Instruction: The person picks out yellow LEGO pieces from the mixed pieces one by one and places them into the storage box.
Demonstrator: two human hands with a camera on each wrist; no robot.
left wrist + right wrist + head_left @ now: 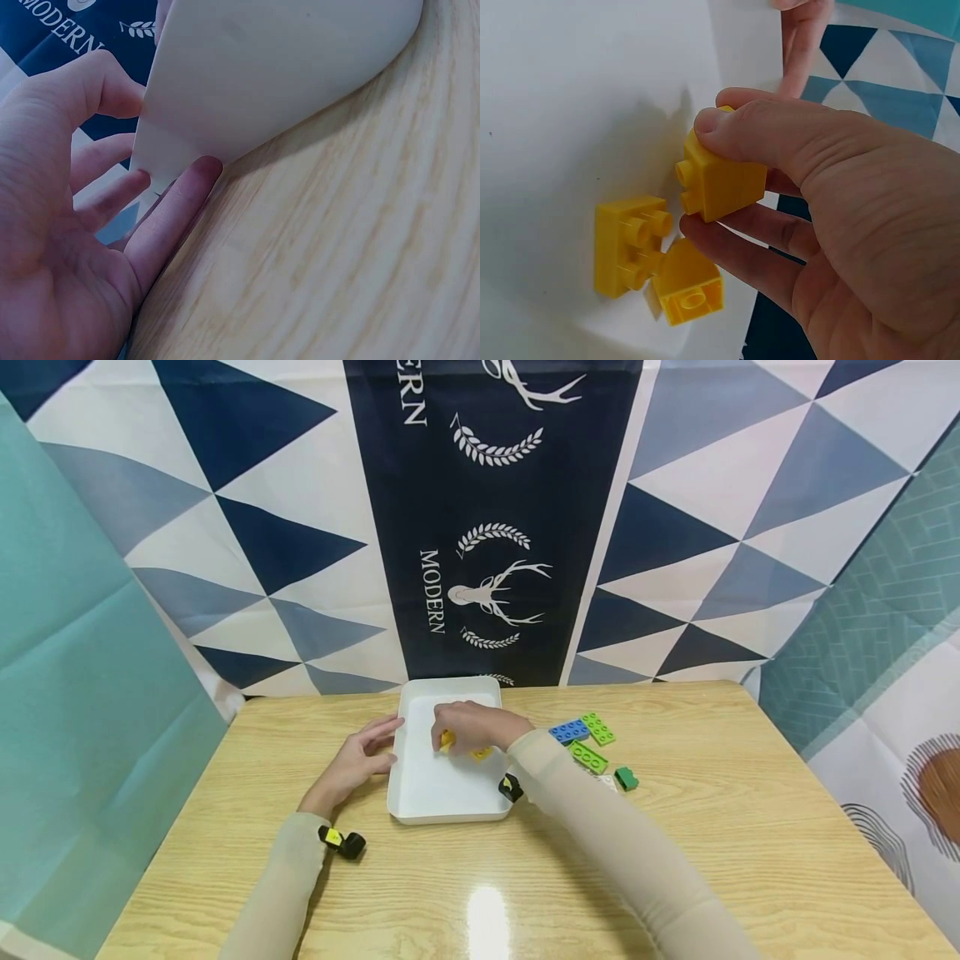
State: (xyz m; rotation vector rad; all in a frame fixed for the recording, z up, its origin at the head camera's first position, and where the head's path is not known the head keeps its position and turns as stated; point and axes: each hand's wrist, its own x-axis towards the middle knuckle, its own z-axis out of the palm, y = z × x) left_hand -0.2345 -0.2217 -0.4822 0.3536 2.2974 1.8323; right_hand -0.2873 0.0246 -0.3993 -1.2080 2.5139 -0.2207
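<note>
My right hand [472, 727] is over the white tray [450, 797], pinching a yellow toy brick [735, 180] between thumb and fingers. This brick has a sloped side, and two of its studs show in the right wrist view. Beneath it inside the tray lie a yellow brick with several studs [611, 251] and a yellow brick with a curved side [690, 292], turned so its hollow underside shows. My left hand [363, 758] rests against the tray's left wall, its fingertips at the rim and, in the left wrist view, low on the outer side close to the table.
Right of the tray, on the wooden table [390, 902], lie a blue brick [569, 732], a light green brick [598, 727], another light green brick [588, 757], a dark green piece [626, 778] and a white piece [607, 782] partly behind the right sleeve. A patterned cloth [300, 568] hangs behind.
</note>
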